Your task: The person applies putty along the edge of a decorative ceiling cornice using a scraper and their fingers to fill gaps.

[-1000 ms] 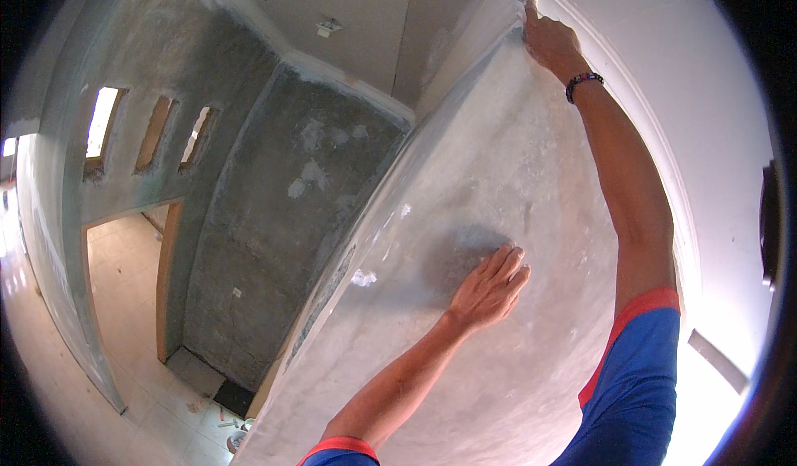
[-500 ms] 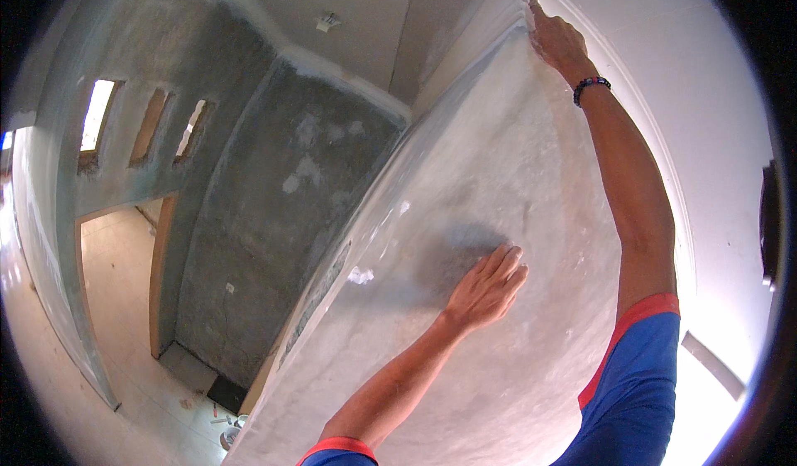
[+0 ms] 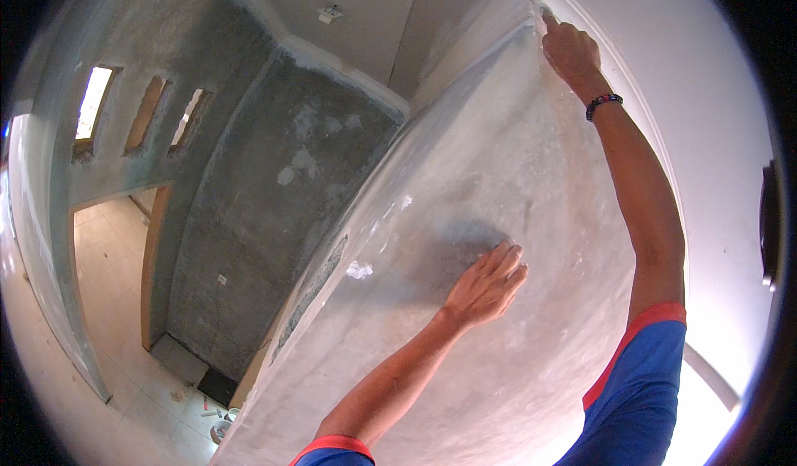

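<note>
High at the right, my right hand (image 3: 573, 55) reaches the inner corner where the pale plastered wall (image 3: 465, 192) meets the white ceiling moulding (image 3: 618, 59). Its index finger points up at white filler (image 3: 538, 7) in the joint. The other fingers are curled, and whatever they may hold is hidden. A dark beaded bracelet (image 3: 603, 105) circles that wrist. Lower down, my left hand (image 3: 486, 285) rests against the same wall, holding nothing, with its fingers stretched out and slightly bent. White filler patches (image 3: 359, 270) mark the wall to its left.
Beyond the wall's left edge lies a lower room with a grey cement wall (image 3: 257, 208), a doorway (image 3: 151, 275) and narrow window openings (image 3: 94, 105). A bucket (image 3: 220, 431) stands on the tiled floor (image 3: 158, 408) far below. The white ceiling (image 3: 689, 76) borders my right arm.
My right hand has shifted slightly down and right, its finger still near the corner joint. The left hand stays in place on the wall. The view has moved a little.
</note>
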`<state>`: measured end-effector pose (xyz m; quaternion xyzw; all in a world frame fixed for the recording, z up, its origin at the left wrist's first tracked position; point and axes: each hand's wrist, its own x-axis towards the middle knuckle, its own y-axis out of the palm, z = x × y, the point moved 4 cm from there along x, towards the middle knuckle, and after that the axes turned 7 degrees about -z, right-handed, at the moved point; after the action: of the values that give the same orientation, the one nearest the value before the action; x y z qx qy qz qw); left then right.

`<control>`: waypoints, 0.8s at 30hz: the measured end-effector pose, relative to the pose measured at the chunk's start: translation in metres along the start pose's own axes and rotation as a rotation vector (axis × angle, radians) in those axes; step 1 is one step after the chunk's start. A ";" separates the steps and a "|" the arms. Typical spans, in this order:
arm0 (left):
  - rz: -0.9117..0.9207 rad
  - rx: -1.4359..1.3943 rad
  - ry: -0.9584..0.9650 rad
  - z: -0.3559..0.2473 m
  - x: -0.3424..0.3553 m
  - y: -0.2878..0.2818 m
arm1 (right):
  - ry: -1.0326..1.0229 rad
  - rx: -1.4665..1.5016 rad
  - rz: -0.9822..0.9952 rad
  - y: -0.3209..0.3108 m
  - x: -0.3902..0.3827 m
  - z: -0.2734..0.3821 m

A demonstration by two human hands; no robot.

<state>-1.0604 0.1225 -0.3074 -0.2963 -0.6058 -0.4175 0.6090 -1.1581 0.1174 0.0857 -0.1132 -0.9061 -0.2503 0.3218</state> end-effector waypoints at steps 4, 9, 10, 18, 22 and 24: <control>-0.040 -0.008 0.008 -0.002 -0.002 0.003 | -0.007 0.077 -0.135 0.007 0.004 -0.015; -0.071 -0.014 0.002 -0.002 -0.001 -0.002 | -0.003 0.028 -0.075 0.003 0.007 -0.004; -0.072 -0.016 0.002 -0.001 -0.001 -0.001 | 0.001 0.013 -0.066 0.001 0.005 -0.001; -0.052 -0.001 0.010 0.001 -0.001 0.000 | -0.065 0.293 -0.102 0.008 0.002 -0.010; -0.042 -0.044 0.024 -0.006 0.002 0.002 | 0.065 0.759 -0.171 0.051 0.016 -0.056; -0.069 -0.012 0.009 0.001 -0.001 -0.003 | 0.301 1.158 0.005 0.039 0.028 -0.033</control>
<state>-1.0637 0.1221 -0.3087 -0.2769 -0.6106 -0.4432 0.5951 -1.1478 0.1346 0.1410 0.1151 -0.8394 0.2717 0.4565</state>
